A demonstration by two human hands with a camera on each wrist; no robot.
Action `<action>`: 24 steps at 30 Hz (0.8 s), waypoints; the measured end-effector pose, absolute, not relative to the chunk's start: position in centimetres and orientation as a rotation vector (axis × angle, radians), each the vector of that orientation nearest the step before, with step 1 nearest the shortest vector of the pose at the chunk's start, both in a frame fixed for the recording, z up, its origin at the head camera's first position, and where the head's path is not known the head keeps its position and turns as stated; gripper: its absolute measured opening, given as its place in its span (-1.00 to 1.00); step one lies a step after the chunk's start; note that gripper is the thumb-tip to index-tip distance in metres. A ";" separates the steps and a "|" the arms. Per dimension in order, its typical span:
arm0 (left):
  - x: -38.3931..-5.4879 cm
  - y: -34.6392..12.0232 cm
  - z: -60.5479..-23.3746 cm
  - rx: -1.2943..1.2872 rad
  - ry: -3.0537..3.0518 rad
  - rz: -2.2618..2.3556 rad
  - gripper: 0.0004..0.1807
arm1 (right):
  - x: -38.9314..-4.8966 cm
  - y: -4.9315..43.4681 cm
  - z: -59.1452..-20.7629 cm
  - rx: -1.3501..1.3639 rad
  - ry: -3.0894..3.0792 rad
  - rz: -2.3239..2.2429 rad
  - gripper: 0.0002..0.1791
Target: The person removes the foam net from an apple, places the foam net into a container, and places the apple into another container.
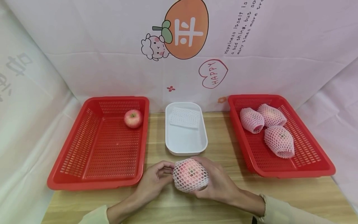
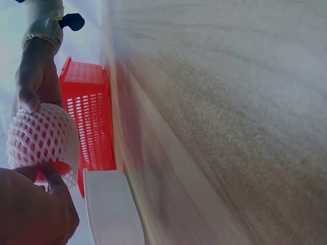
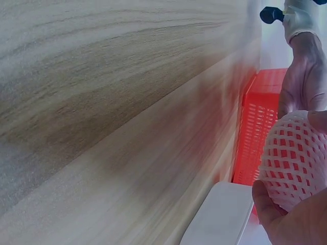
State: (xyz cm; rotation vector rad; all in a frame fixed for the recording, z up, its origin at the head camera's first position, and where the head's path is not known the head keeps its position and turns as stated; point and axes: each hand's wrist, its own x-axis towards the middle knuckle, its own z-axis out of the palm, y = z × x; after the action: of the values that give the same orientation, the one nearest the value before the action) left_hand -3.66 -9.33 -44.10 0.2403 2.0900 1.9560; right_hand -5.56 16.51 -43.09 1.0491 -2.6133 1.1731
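Presently, the netted apple [image 1: 191, 175] is at the lower center of the head view, held above the wood-grain table [image 1: 221, 140], between the 2 hands. The right hand [image 1: 218, 182] grips it from its right side, with the fingers on the far side and the thumb on the near side. The left hand [image 1: 153, 180] has its fingers bent, and their tips, together with the thumb, hold the left end of this apple; whether they also pinch the edge of the foam net, I cannot tell.

Just above the hands, in the center, stands a white plastic tray [image 1: 184, 143], in which a flat white foam net [image 1: 185, 118] lies. At the left of the frame is 1 red basket [image 1: 98, 185] with 1 bare apple [image 1: 133, 119] near its upper right corner. At the right, another red basket [image 1: 296, 173] contains 3 wrapped apples [image 1: 279, 141], grouped in its upper part. Behind everything hangs a printed white cloth [image 1: 112, 68].
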 end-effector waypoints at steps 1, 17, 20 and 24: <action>-3.7 -9.4 -44.1 0.241 2.087 1.950 -0.62 | -5.5 16.5 -43.1 1.052 -2.611 1.173 0.11; -3.6 -9.2 -43.8 0.365 1.861 1.995 -0.21 | -5.5 16.5 -42.8 1.104 -2.607 1.154 0.10; -3.6 -9.1 -43.7 0.371 1.870 1.982 -0.18 | -5.5 16.4 -42.7 1.100 -2.621 1.141 0.11; -3.6 -8.9 -43.5 0.372 1.881 1.968 -0.15 | -5.4 16.2 -42.6 1.106 -2.627 1.133 0.13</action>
State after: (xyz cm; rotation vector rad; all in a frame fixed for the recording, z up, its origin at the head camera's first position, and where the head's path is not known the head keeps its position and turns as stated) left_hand -3.59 -8.92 -43.54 0.3721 1.8811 1.9681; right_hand -5.42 16.23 -42.59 1.1060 -2.6271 1.1325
